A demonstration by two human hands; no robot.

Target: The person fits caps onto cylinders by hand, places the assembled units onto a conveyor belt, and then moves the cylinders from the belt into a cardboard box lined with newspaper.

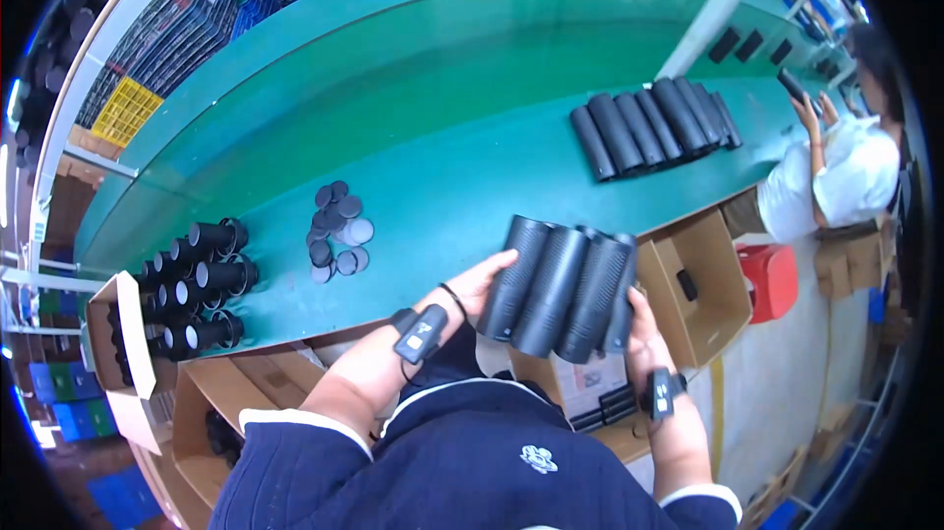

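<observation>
Between my two hands, a row of several black textured tubes [553, 284] is squeezed side by side, above the near edge of the green bench. My left hand [480, 282] presses on the left end of the row, its fingers partly hidden behind the outer tube. On the right end, my right hand [643, 325] grips the last tube, with its far fingers out of sight. Beneath the tubes, an open cardboard box [618, 380] holds more black tubes. Each of my wrists wears a strapped black device.
Dark round discs [339, 225] lie scattered on the green bench [442, 186]. Black cylindrical parts [211, 274] stand grouped at left; more black tubes [649, 127] lie at far right. An open carton [693, 284] and red stool [769, 281] are right, near another person [836, 171].
</observation>
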